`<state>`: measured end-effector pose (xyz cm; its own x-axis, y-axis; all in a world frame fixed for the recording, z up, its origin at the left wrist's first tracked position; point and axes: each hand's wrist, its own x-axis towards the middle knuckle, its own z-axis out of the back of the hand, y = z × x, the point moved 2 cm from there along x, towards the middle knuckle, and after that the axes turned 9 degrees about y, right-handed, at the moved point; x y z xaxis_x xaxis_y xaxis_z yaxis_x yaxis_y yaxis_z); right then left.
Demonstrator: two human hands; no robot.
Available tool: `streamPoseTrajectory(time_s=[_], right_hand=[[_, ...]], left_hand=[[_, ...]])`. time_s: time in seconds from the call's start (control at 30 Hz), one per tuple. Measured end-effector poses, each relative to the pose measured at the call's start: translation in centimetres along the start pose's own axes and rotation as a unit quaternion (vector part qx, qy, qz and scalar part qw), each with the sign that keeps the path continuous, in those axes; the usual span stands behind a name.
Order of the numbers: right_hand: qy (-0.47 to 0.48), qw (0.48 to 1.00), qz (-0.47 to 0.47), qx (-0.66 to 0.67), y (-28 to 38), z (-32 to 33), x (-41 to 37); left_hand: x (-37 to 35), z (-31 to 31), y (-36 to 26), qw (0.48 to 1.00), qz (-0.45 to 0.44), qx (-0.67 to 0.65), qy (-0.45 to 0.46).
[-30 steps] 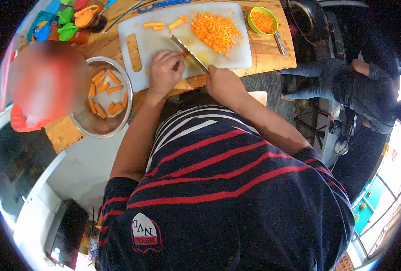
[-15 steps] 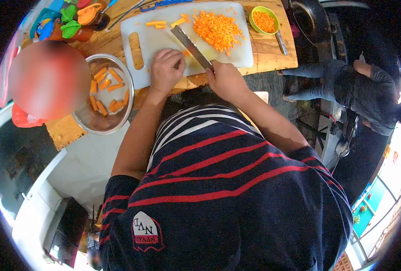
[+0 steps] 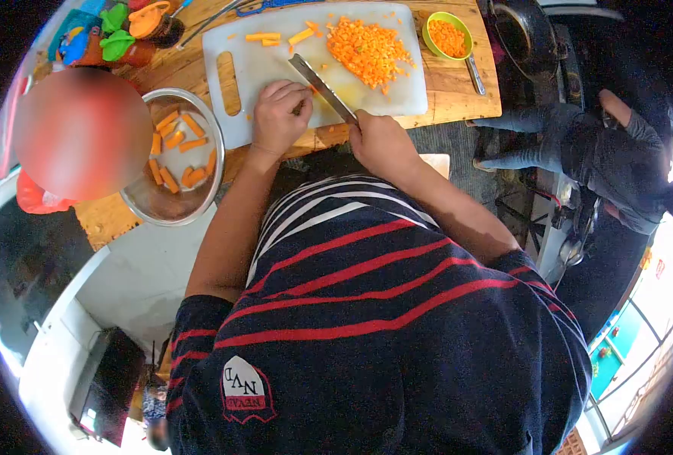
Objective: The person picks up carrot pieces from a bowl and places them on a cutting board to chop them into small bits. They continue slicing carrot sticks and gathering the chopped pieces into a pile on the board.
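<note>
My right hand [image 3: 383,141] is closed round the handle of a knife [image 3: 323,89]. Its broad blade slants across a white cutting board [image 3: 257,70], tip pointing up and left. Left of the blade, my left hand [image 3: 282,114] rests on the board's near side with fingers curled in. What those fingers hold is hidden; a bit of orange carrot shows between knuckles and blade. Finely diced carrot [image 3: 370,53] is heaped on the board's right half. A few carrot sticks [image 3: 263,38] lie near its far edge.
A steel bowl [image 3: 217,171] with several carrot chunks stands at left, beside a person [image 3: 45,196] in red. A green bowl [image 3: 427,34] of diced carrot and a small knife [image 3: 475,76] are at right. Lidded jars [image 3: 117,45] stand at far left. Another person [image 3: 609,155] stands by the stove.
The knife blade has shifted slightly toward my body, with its tip lower in view. My left hand has hardly moved. The person by the stove has moved an arm.
</note>
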<state>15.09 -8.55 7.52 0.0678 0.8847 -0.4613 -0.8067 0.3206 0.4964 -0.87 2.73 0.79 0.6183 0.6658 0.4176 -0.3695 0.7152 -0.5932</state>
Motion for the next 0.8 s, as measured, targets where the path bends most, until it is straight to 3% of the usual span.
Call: streamPoseTrajectory(time_s=[0.43, 0.63, 0.8], right_hand=[[0.056, 0.997, -0.012, -0.048, 1.0, 0.0, 1.9], [-0.039, 0.998, 0.056, 0.002, 0.8, -0.2, 3.7], [-0.024, 0.999, 0.040, 0.003, 1.4, 0.6, 2.5]], left_hand=[[-0.4, -0.4, 0.6, 1.000, -0.001, -0.004, -0.002], [-0.1, 0.0, 0.0, 1.000, 0.002, -0.010, 0.004], [-0.3, 0.0, 0.0, 1.000, 0.007, -0.018, 0.001]])
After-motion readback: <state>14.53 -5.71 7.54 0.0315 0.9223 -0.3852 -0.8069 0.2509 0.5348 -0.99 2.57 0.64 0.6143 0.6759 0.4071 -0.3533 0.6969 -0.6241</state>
